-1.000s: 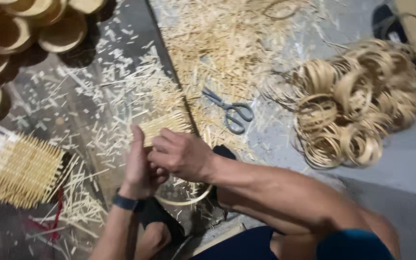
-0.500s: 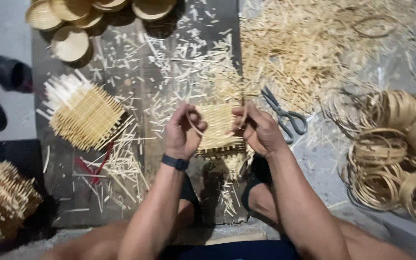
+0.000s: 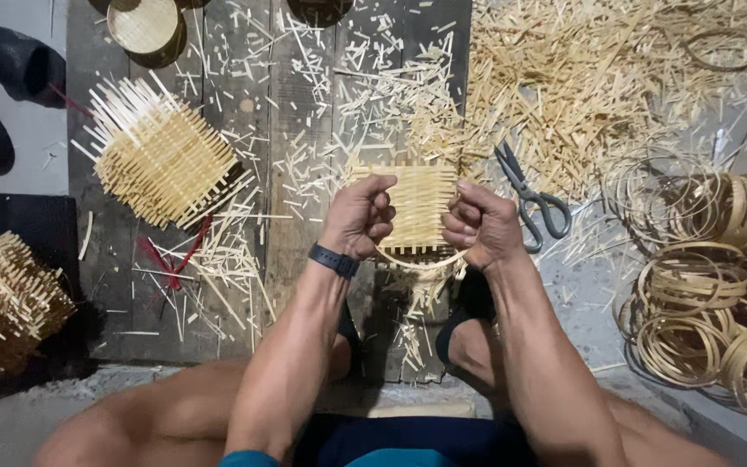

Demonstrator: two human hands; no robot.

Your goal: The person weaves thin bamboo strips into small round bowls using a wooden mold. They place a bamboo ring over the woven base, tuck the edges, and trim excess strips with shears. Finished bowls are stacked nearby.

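Head view: a dark plank surface [image 3: 304, 112] lies under the work, littered all over with short pale bamboo offcuts [image 3: 365, 95]. A thick heap of the same splints [image 3: 598, 78] spreads over the upper right. Grey-handled scissors [image 3: 531, 197] lie just right of the hands, blades pointing up and left, apart from the right knuckles. Further right sits a pile of thin bamboo hoops [image 3: 702, 294], some stacked, some loose, with one single ring [image 3: 724, 47] lying on the heap near the top edge. On the left of the planks rests a woven square [image 3: 162, 156] with its splint ends bristling out on all sides; red strips [image 3: 170, 255] lie just below it. At the far left edge another stack of woven pieces [image 3: 2, 303] sits on a dark patch. Round woven discs [image 3: 142, 24] show at the top edge. A dark shoe [image 3: 2, 82] lies at the upper left. Nothing covers the piece in hand except the hands themselves.

The mat [image 3: 419, 207] is held up between both hands, above the planks and in front of the knees. It is a small, pale, closely woven panel, upright strips showing, with a thin hoop curving under its lower edge. The left hand [image 3: 358, 216], a dark band on its wrist, is closed on the mat's left edge. The right hand [image 3: 480, 225] is closed on the right edge, fingers curled in.
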